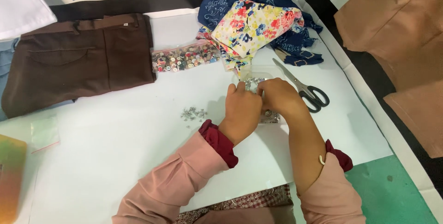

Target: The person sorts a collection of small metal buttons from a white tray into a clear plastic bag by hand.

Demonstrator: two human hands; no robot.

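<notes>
Our left hand (243, 108) and right hand (277, 95) meet fingertip to fingertip, both pinching the clear packet of small silvery pieces (270, 117) lying beneath them; scissors (302, 87) lie just right.

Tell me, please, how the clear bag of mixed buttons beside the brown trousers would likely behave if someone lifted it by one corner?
The bag of buttons lies flat and thin-walled, so it would probably sag. Its loose buttons would likely slide toward the low end. Packed full, it may feel heavy for its size.
</notes>
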